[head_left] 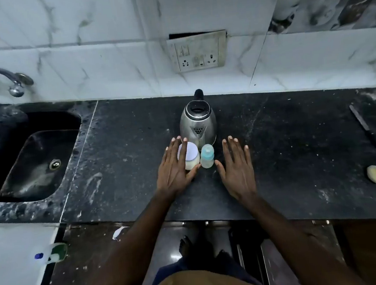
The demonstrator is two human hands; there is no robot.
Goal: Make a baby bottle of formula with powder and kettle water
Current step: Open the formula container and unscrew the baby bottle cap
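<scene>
**Q:** What carries the scene, and how do the arms lie?

**A:** A dark speckled tabletop [129, 182], with a sink [34, 157] sunk into its left end. Both bare forearms reach forward over the near edge and converge slightly. The left hand [175, 168] and the right hand [238, 169] are palm-down at mid-tabletop, with a gap between them.

**Q:** Where do the task's items stand relative to the hands?

**A:** A steel kettle [198, 125] stands upright just beyond the fingertips, its spout facing the person. In front of it, in the gap between the hands, stand a white-lidded powder jar [192, 157] and, just beside it on the right, a capped baby bottle [207, 156]. The jar is at the left hand; the bottle stands near the right thumb, apart from it.

**Q:** How far open are the hands?

**A:** Both are wide, with fingers straight and spread, gripping nothing. The left fingers overlap the lid's left edge and the thumb reaches the jar's base; whether they press it cannot be told. The right hand touches neither item.
</scene>
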